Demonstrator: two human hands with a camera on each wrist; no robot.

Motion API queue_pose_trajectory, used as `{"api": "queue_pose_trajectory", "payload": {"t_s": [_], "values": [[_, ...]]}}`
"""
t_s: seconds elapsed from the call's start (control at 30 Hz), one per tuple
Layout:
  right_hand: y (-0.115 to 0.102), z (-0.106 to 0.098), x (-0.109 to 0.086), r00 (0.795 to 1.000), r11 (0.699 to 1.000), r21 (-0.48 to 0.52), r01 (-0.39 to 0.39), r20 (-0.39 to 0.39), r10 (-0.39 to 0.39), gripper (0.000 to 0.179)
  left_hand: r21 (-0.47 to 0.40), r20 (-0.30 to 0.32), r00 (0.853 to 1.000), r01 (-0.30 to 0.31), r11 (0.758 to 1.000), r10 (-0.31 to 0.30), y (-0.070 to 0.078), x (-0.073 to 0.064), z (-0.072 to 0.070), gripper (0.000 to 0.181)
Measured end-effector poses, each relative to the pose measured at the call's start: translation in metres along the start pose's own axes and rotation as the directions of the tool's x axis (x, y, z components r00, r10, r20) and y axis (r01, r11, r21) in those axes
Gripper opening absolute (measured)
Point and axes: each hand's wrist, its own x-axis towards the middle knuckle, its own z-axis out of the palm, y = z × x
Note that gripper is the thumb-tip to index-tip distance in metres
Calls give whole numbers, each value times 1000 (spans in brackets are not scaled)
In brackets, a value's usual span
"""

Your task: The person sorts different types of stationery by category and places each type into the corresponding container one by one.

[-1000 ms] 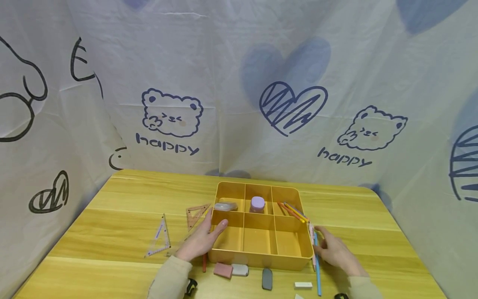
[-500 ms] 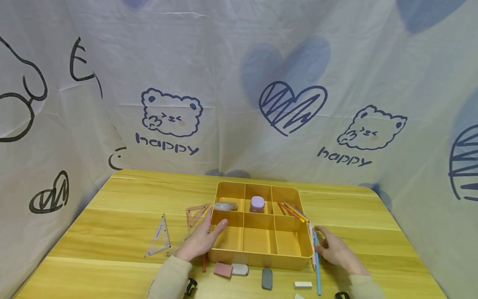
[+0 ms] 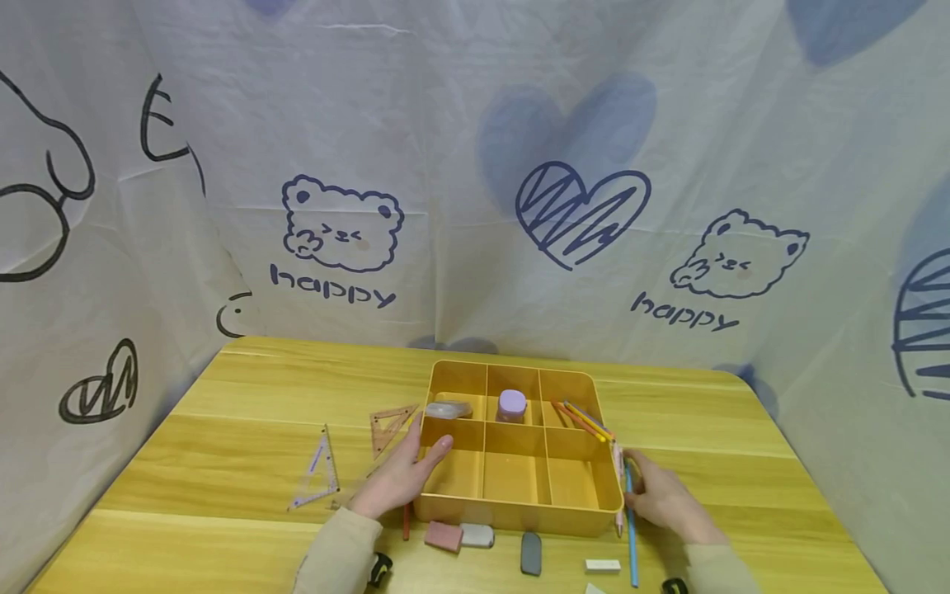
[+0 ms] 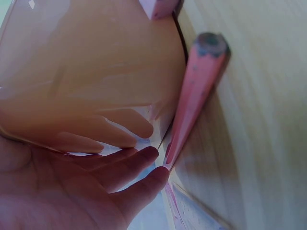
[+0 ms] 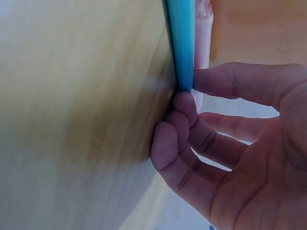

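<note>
Nearest the viewer: small white block [image 3: 603, 566] on the table [image 3: 779, 478], dark grey block [image 3: 530, 554] to its left. Farther left, pale block [image 3: 477, 536] and pink block [image 3: 444, 536] lie side by side before the box's front wall; red pencil [image 3: 406, 521] lies near the box's front left corner.

Right hand [image 3: 668, 499]: at the box's right side, fingers curled, thumb and fingertip pinching the far end of the blue stick [image 3: 633, 551], which lies along the table. Pink pen [image 5: 203, 40] just beside it, on the box side.

Left hand [image 3: 404, 477]: gripping nothing; fingers extended along the left outer wall of the yellow box [image 3: 518, 518], thumb over the rim. Clear set square [image 3: 319, 478] and brownish set square [image 3: 389, 425] lie to the left.

Box: six compartments, two rows. Rear row, left to right: translucent object [image 3: 449, 410]; purple-lidded container [image 3: 511, 404]; coloured pencils [image 3: 582, 421], slanting toward the right rim.

Beyond: pale cloth [image 3: 460, 124], bears and hearts printed.
</note>
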Motion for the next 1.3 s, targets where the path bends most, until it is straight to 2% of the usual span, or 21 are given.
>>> {"api": "queue_pose_trajectory", "payload": {"t_s": [0.27, 0.47, 0.67, 0.9, 1.3], "values": [[-3, 0, 1, 1000, 999, -39, -22, -2, 22, 73, 5, 0, 1000, 7, 1000, -7, -1, 1, 1, 87], [-4, 1, 0, 998, 997, -67, -46, -39, 43, 78, 13, 1, 1000, 15, 1000, -15, -1, 0, 1, 87], [-1, 3, 0, 995, 997, -78, -29, -99, 21, 78, 6, 3, 1000, 10, 1000, -10, -2, 1, 1, 87], [2, 4, -2, 992, 999, -38, -13, -129, 8, 71, -10, 6, 1000, -1, 1000, 1, -2, 1, 1, 87], [5, 3, -5, 995, 997, 68, -31, -92, 37, 69, -14, 11, 1000, -4, 1000, 4, -3, 2, 0, 87]]}}
